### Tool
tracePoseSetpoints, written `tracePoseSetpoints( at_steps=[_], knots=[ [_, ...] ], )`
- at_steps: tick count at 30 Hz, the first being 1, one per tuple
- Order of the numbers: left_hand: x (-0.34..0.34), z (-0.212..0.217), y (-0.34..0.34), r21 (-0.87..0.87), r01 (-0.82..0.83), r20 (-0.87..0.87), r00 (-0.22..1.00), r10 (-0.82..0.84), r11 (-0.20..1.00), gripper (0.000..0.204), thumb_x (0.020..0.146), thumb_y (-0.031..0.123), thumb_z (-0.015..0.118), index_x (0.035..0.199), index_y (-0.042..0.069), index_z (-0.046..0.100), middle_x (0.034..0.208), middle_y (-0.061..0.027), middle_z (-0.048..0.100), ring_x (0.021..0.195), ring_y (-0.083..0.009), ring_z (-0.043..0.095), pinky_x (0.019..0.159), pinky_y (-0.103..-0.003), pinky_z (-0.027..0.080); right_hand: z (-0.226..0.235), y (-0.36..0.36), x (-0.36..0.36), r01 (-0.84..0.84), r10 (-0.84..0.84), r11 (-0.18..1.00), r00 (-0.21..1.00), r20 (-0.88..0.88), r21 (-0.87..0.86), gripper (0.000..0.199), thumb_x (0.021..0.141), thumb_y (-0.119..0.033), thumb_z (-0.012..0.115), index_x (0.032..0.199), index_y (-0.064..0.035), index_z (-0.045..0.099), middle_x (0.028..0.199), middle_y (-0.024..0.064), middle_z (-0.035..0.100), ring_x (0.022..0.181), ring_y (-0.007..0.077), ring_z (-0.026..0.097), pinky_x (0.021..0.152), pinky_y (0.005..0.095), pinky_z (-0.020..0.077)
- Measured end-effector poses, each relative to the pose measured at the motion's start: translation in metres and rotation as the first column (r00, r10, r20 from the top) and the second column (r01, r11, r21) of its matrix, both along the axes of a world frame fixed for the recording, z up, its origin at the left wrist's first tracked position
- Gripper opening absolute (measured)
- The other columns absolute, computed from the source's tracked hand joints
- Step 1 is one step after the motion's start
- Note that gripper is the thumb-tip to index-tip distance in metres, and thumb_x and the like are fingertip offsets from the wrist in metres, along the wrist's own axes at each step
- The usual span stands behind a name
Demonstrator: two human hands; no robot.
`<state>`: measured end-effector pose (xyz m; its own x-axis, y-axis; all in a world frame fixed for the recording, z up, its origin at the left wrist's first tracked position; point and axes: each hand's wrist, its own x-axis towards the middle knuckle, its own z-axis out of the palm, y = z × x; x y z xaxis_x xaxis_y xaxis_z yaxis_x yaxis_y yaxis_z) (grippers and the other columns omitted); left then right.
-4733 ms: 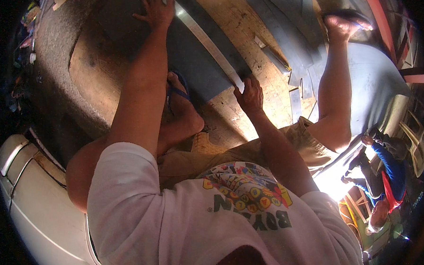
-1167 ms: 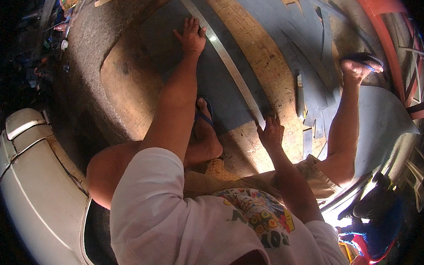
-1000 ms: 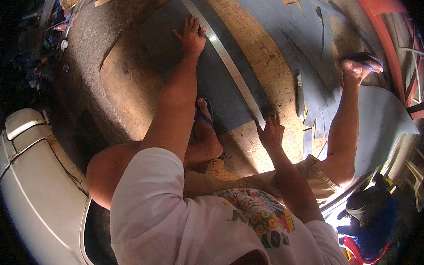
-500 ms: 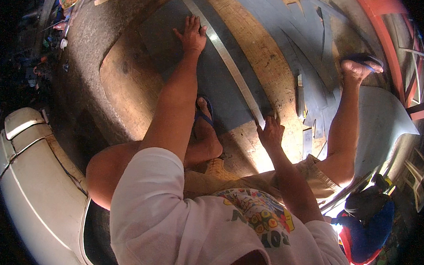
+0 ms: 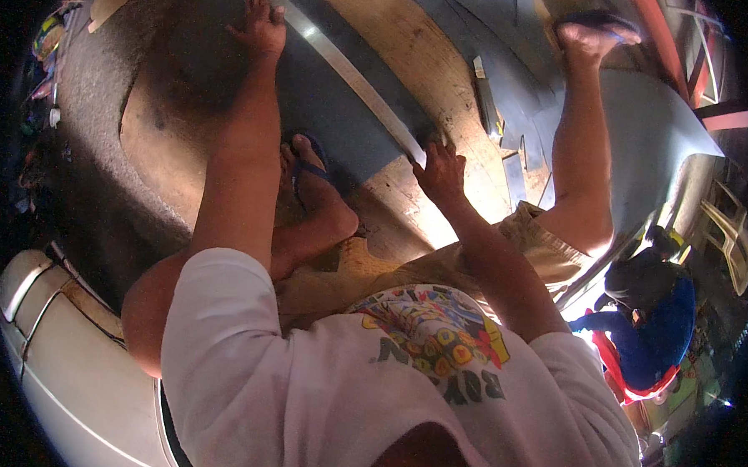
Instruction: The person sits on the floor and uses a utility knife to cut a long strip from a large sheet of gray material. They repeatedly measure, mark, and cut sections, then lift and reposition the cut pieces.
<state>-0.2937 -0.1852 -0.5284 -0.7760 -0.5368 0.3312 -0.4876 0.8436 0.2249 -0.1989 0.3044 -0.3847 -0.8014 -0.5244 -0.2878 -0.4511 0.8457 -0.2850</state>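
Observation:
A long metal straightedge (image 5: 347, 74) lies slantwise across a dark grey sheet (image 5: 329, 115) on the floor. My left hand (image 5: 262, 30) rests open, fingers spread, on the sheet just left of the straightedge's far part. At the near end of the straightedge is my right hand (image 5: 441, 176), its fingers bent and drawn together. A small pale tip shows just beyond those fingers; what it belongs to is hidden. Beneath the sheet lies a brown board (image 5: 464, 79), scuffed and stained.
Right of the board are a narrow dark tool (image 5: 486, 96) and grey offcuts (image 5: 514, 177). My sandalled feet stand either side of the work. A pale vehicle panel (image 5: 92, 371) is at lower left, red metal framing (image 5: 662, 42) at upper right. Another person in blue (image 5: 662, 329) is at right.
The whole view has shifted, so the scene sits further left and higher. Both hands keep their places by the straightedge, with no clear movement against the sheet.

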Motion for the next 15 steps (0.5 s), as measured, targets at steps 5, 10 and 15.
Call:
tracePoseSetpoints(
  at_steps=[5, 10, 15],
  knots=[
    [0.005, 0.024, 0.002, 0.015, 0.006, 0.056, 0.998, -0.007, 1.000, 0.062, 0.106, 0.059, 0.030, 0.157, 0.023, 0.037, 0.166, 0.0019, 0.031, 0.155, -0.0224, 0.023, 0.114, -0.081, 0.009, 0.003, 0.000, -0.002, -0.031, 0.031, 1.000, 0.994, 0.109, 0.000, 0.050, 0.081, -0.028, 0.080, 0.121, -0.0056, 0.060, 0.121, 0.0172, 0.065, 0.118, 0.0375, 0.057, 0.083, 0.0518, 0.0468],
    [0.009, 0.031, 0.001, 0.013, 0.001, 0.082, 0.997, -0.002, 1.000, 0.062, 0.106, 0.059, 0.032, 0.155, 0.023, 0.039, 0.164, 0.0007, 0.034, 0.155, -0.0240, 0.024, 0.113, -0.082, 0.009, 0.005, -0.004, -0.002, -0.032, 0.033, 0.999, 0.998, 0.053, -0.017, 0.051, 0.080, -0.027, 0.081, 0.120, -0.0052, 0.059, 0.117, 0.0165, 0.066, 0.116, 0.0375, 0.058, 0.083, 0.0520, 0.0471],
    [0.007, 0.037, 0.005, 0.036, -0.002, 0.091, 0.996, -0.001, 0.999, 0.061, 0.105, 0.058, 0.035, 0.155, 0.023, 0.039, 0.164, 0.0000, 0.034, 0.155, -0.0250, 0.025, 0.113, -0.082, 0.008, 0.006, -0.004, -0.002, -0.028, 0.029, 0.999, 0.999, 0.039, -0.017, 0.051, 0.079, -0.027, 0.081, 0.120, -0.0052, 0.059, 0.117, 0.0166, 0.066, 0.116, 0.0377, 0.058, 0.082, 0.0525, 0.0472]
  ],
)
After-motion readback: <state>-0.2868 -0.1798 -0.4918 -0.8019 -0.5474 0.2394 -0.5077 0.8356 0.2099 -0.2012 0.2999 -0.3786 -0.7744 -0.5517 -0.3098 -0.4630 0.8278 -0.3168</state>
